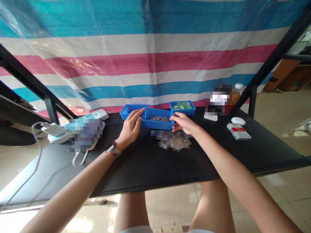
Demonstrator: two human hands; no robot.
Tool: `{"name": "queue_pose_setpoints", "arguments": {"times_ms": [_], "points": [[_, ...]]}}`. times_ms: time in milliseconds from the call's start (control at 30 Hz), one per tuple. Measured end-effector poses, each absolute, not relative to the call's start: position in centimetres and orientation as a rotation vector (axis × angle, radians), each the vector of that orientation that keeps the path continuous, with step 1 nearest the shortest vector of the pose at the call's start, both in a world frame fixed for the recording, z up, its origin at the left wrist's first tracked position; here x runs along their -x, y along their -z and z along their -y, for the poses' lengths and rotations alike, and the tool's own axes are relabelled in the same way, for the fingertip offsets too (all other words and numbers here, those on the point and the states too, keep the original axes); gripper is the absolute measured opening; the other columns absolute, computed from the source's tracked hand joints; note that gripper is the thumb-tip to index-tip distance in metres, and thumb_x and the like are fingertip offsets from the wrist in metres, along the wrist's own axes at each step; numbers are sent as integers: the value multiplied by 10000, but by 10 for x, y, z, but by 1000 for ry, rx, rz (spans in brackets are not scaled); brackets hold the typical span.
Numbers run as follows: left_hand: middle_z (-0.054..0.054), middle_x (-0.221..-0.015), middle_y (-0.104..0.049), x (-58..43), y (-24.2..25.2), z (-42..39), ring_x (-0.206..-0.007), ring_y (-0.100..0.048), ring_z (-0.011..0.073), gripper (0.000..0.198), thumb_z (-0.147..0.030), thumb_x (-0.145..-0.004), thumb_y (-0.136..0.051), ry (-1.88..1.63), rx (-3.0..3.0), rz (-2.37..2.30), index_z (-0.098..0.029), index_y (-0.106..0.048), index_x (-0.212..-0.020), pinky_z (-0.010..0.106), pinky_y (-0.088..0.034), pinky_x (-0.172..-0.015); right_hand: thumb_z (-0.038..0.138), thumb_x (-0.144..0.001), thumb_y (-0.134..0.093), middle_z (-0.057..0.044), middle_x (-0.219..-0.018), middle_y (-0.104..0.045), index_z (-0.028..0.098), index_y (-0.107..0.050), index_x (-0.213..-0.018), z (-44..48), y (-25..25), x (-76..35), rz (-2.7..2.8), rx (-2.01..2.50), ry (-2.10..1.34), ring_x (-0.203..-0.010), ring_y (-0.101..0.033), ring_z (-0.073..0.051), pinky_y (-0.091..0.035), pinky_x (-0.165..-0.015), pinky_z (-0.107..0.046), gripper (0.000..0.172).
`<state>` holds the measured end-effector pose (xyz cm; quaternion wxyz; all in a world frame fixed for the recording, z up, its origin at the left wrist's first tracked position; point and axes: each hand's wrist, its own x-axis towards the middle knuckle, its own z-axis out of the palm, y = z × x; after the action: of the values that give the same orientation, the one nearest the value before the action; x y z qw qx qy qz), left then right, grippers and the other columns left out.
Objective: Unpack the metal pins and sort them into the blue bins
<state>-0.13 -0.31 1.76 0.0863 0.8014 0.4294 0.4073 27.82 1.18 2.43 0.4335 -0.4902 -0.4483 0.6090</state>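
Observation:
Between my two hands is a blue plastic bin (157, 125) with loose metal screws or nails (159, 118) lying in it. My left hand (132, 127) grips its left end, fingers closed over the rim. At the right end my right hand (182, 123) pinches the wall between thumb and fingers. Just in front of the bin lies a pile of small clear plastic bags (175, 141), some with small pieces inside. A second blue bin (125, 111) stands behind my left hand, its contents mostly hidden. Behind my right hand, a third blue bin (191, 111) holds green-and-clear packets (182, 105).
A white power strip (97, 114) with a plugged-in charger (52, 129) and cable is at the left. On the right are a red-and-white box (238, 132), a white oval object (238, 121) and a bottle (237, 91). A striped sheet (155, 61) hangs behind the black table (145, 165).

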Motion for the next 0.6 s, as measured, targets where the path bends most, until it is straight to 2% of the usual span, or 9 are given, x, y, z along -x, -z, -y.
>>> {"name": "queue_pose_setpoints", "arguments": {"times_ms": [133,300,400,500,600], "points": [[150,-1604,-574,-7,-19,7,-1510,-510,343,641,-571,-1107,-384,-1322,-2213,-1223,-177,-556,-1582,514,-375,-1296,273,-903,-794,49,-697,-655,230,-532,-929,-7,-35,-283,1055,1049,-1690,-471,-618,-108,-571,-426,-207,267],[151,-1732,-393,-11,-21,11,-1603,-376,335,735,-581,-1078,-492,-1243,-2265,-1105,-225,-348,-1705,543,-292,-1336,264,-908,-790,-32,-768,-746,171,-637,-983,-3,-42,-295,1264,925,-1888,-598,-705,-147,-637,-548,-238,193],[152,-1740,-372,-11,-22,12,-1626,-335,334,784,-586,-1081,-472,-1210,-2230,-1058,-252,-219,-1744,560,-257,-1344,287,-934,-786,-28,-727,-738,161,-645,-951,-3,-41,-297,1293,974,-1901,-570,-694,-148,-629,-522,-242,190],[143,-1750,-358,-12,-19,12,-1631,-331,339,811,-608,-1076,-429,-1233,-2125,-1043,-283,-129,-1757,563,-288,-1331,320,-1012,-702,-13,-663,-707,171,-624,-890,-4,-41,-297,1199,1021,-1880,-521,-656,-131,-594,-476,-214,207],[151,-1736,-378,-18,-7,11,-1561,-444,341,789,-583,-1074,-428,-1322,-1968,-1124,-297,-136,-1750,556,-406,-1265,300,-1020,-687,3,-670,-703,182,-633,-936,-2,-45,-305,1078,1033,-1835,-502,-643,-124,-572,-460,-199,155]]}}
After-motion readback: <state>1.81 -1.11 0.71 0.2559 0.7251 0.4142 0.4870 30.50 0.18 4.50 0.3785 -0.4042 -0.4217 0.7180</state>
